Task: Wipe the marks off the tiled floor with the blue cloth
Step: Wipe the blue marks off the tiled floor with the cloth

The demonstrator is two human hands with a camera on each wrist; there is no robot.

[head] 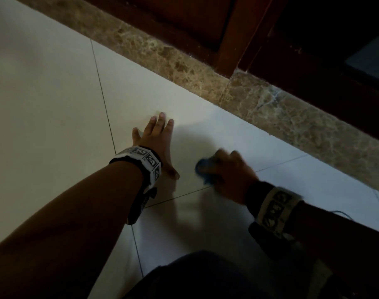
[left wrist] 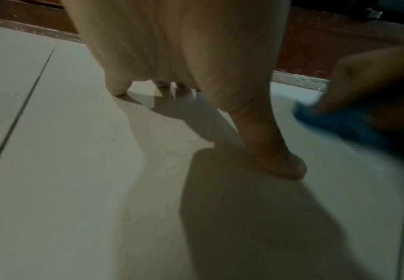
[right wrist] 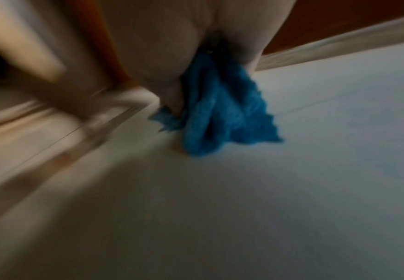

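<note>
Dark trouser fabric over a knee (head: 205, 277) sits nearest the head camera, at the bottom edge. Beyond it the left forearm reaches forward across the floor (head: 43, 104), a marker band (head: 145, 160) round the wrist. The left hand (head: 156, 143) lies flat on a pale tile, fingers straight and spread, thumb out to the side toward the cloth. Just beside that thumb, the right hand (head: 229, 171) is curled over the cloth (head: 204, 169), pressing it to the tile; both are blurred. Its wrist carries a second band (head: 277, 210). A brown marble strip (head: 281, 117) borders the floor beyond both hands, with dark wood (head: 238, 29) behind it.

From the left wrist, the left hand (left wrist: 184, 56) is braced on its fingertips and thumb tip, palm raised off the floor (left wrist: 64, 170), holding nothing. Beside the thumb, the right hand (left wrist: 376, 79) grips the cloth (left wrist: 340, 125) against the tile.

From the right wrist, heavy blur; the right hand (right wrist: 172, 47) clamps the bunched cloth (right wrist: 220, 113), whose loose end touches the floor (right wrist: 292, 189). How its fingers lie cannot be told. No marks can be made out on the tiles.
</note>
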